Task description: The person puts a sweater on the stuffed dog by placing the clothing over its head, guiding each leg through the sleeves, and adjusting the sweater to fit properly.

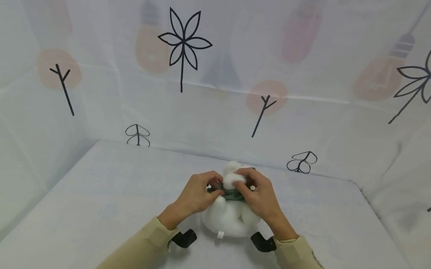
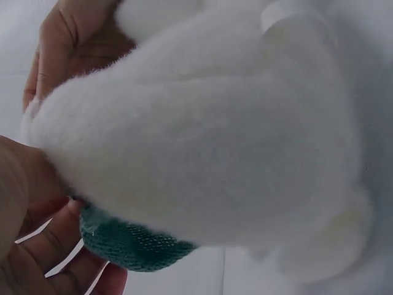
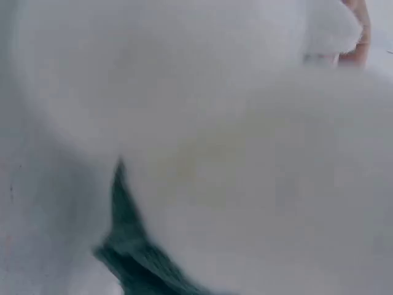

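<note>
A white plush toy (image 1: 225, 217) sits on the table between both hands, a small white tag at its lower edge. A green knitted scarf (image 1: 234, 195) goes round its neck. With thumb and fingers curled, my left hand (image 1: 200, 191) pinches the scarf at the left of the neck; in the left wrist view a bunched green scarf part (image 2: 132, 243) lies against those fingers. Thumb and fingers of my right hand (image 1: 260, 195) grip the toy's head from the right. A pointed scarf end (image 3: 132, 239) hangs beside the white body in the right wrist view, where much is blurred.
The table (image 1: 105, 229) has a pale cloth top. Behind it and along the sides hangs a white curtain (image 1: 217, 121) with printed flowers and light bulbs. Black wrist-worn pieces (image 1: 184, 238) stick out from both sleeves near the toy.
</note>
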Demonstrator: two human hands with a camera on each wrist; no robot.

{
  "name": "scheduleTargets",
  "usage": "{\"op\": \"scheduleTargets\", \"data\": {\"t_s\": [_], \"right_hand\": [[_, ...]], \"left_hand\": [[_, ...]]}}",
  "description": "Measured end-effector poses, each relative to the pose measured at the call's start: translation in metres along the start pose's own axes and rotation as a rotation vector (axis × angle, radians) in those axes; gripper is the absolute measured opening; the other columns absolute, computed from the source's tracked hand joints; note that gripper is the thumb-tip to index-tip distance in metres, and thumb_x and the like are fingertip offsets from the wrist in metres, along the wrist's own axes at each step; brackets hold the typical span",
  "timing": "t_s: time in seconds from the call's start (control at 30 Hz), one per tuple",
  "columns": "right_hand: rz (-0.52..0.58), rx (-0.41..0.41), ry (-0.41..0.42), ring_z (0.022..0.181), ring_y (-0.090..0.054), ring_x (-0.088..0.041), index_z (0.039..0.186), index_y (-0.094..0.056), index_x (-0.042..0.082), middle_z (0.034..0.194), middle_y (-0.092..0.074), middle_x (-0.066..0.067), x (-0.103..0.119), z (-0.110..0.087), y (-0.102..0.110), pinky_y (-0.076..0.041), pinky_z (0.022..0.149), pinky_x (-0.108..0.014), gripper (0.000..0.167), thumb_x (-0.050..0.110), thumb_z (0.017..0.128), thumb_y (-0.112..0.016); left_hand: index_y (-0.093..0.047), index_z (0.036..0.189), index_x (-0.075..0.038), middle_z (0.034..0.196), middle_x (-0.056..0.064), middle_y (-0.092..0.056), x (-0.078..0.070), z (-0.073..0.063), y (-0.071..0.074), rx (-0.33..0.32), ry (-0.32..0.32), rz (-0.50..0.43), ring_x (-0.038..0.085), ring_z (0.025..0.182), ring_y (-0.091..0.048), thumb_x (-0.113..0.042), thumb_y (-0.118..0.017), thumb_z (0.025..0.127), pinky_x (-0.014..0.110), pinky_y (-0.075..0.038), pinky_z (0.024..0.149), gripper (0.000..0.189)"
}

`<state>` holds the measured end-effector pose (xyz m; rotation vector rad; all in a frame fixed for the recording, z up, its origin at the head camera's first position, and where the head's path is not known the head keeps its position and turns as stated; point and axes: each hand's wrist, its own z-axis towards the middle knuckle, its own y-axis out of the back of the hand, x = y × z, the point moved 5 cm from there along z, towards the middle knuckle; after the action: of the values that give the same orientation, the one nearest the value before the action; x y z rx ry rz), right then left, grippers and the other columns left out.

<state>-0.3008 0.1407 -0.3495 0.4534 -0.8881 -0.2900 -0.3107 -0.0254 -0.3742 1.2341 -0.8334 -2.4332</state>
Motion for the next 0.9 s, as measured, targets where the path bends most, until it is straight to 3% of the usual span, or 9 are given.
{"op": "scheduleTargets", "data": {"t_s": [0.2,0.37,0.57,0.73,0.8,0.9], "right_hand": [[-0.002,0.051,-0.049,0.069,-0.056,-0.021,0.108,-0.064,0.001,0.086,-0.062,-0.009,0.023,-0.003,-0.003,-0.046,0.06,-0.026,0.019,0.004,0.089,-0.066],[0.052,0.102,-0.057,0.079,-0.064,-0.024,0.114,-0.063,0.004,0.095,-0.066,-0.01,0.009,-0.003,-0.011,-0.051,0.067,-0.03,0.023,0.007,0.091,-0.064],[0.111,0.124,-0.072,0.092,-0.065,-0.024,0.117,-0.062,0.01,0.105,-0.066,-0.008,-0.015,-0.003,-0.014,-0.052,0.077,-0.035,0.024,0.014,0.093,-0.063],[-0.007,0.124,0.051,0.102,-0.059,-0.017,0.118,-0.061,0.015,0.112,-0.063,0.0,-0.013,-0.004,-0.011,-0.048,0.087,-0.045,0.032,0.023,0.088,-0.07],[-0.079,0.099,0.123,0.097,-0.057,-0.017,0.115,-0.062,0.015,0.108,-0.061,0.0,-0.009,-0.005,-0.01,-0.048,0.084,-0.045,0.034,0.025,0.085,-0.074],[-0.158,0.065,0.19,0.08,-0.052,-0.015,0.108,-0.064,0.015,0.092,-0.057,0.001,-0.007,-0.005,-0.009,-0.046,0.07,-0.035,0.034,0.027,0.08,-0.078]], "left_hand": [[-0.064,0.107,-0.007,0.098,0.004,-0.065,-0.001,0.0,0.005,-0.017,-0.027,-0.013,0.021,0.092,-0.061,-0.014,-0.075,0.084,0.042,-0.049,0.081,0.027],[-0.063,0.108,-0.008,0.103,0.003,-0.063,-0.006,0.002,0.01,-0.027,-0.085,-0.022,0.02,0.095,-0.058,-0.017,-0.074,0.084,0.04,-0.049,0.08,0.027],[-0.063,0.11,-0.008,0.102,0.002,-0.065,-0.007,0.002,0.015,-0.055,-0.092,0.035,0.017,0.094,-0.058,-0.011,-0.072,0.085,0.037,-0.048,0.08,0.027],[-0.064,0.11,-0.007,0.101,0.005,-0.064,0.0,0.003,0.024,-0.099,-0.069,0.081,0.021,0.093,-0.058,-0.006,-0.071,0.084,0.038,-0.048,0.08,0.028],[-0.064,0.111,-0.007,0.101,0.006,-0.064,0.004,0.003,0.027,-0.106,-0.051,0.098,0.021,0.093,-0.058,-0.005,-0.069,0.083,0.039,-0.048,0.079,0.028],[-0.064,0.111,-0.008,0.102,0.007,-0.063,0.008,0.004,0.031,-0.111,-0.021,0.114,0.021,0.092,-0.057,-0.005,-0.067,0.082,0.039,-0.048,0.078,0.029]]}}
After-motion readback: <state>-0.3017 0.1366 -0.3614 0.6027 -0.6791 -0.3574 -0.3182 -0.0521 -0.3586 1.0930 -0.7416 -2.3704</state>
